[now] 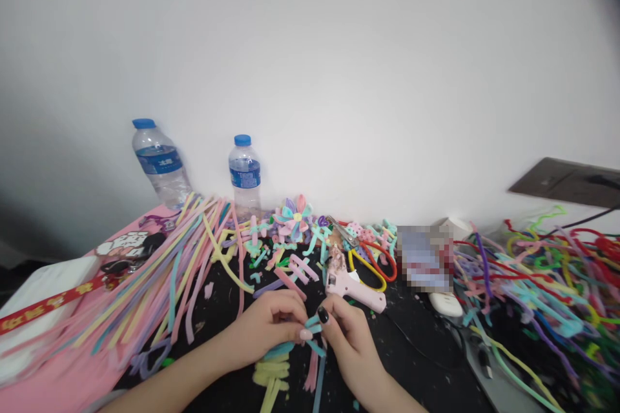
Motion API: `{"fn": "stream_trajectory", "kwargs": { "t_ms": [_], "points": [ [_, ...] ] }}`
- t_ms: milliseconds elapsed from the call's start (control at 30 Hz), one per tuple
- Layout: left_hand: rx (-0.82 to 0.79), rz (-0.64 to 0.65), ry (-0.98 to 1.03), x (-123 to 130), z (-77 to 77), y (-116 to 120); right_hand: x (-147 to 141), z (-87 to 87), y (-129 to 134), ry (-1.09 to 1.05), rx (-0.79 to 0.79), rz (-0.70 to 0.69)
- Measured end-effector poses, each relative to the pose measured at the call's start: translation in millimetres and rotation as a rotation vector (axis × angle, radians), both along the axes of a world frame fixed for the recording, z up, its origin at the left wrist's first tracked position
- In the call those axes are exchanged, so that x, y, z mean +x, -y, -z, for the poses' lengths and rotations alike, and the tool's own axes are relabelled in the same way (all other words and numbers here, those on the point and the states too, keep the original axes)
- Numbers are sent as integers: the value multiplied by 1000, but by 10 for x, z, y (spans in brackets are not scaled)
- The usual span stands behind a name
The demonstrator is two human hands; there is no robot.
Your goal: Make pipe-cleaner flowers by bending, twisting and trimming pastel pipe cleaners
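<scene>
Nearer us than the glue gun (356, 289), our left hand (264, 329) and right hand (351, 339) pinch a blue strip (314, 328). We judge bending underway, requiring steady fingertips.

Left forearm (169, 384) bare, reaching in from lower left, rising on a slant to the left hand (274, 326); its fingers (285, 302) curled inward, left thumb (290, 333) extended toward the right, pale glossy nail showing. Right forearm (394, 395) bare, in from lower right, angled up and leftward; right hand (347, 332) bent in, right thumb (335, 334) pointing up-left, nail black. Both hands in close pinching poses, fingertips near each other, backs partly visible, wrists low
</scene>
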State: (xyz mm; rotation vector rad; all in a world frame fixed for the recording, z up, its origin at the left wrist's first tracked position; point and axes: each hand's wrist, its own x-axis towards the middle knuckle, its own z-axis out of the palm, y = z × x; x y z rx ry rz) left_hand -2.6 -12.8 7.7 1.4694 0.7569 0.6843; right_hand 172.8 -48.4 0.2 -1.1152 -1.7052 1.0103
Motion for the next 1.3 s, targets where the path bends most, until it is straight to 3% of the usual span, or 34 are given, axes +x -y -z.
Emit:
{"fn": "stream_trajectory", "kwargs": {
  "t_ms": [233, 500, 667, 1100, 1300],
  "points": [
    [-65, -73, 11, 11, 36, 12, -29, -21, 0, 85, 25, 15],
    [-271, -137, 215, -20, -8, -13, -20, 2, -22, 89, -7, -9],
    [-390, -152, 294, -25, -4, -6, -16, -21, -41, 216, 136, 10],
    [-371, -262, 188, 1, 57, -9, -31, 25, -5, 202, 109, 25],
    [-231, -288, 111, 20, 24, -28, -52, 56, 10, 221, 151, 50]
  ]
}}
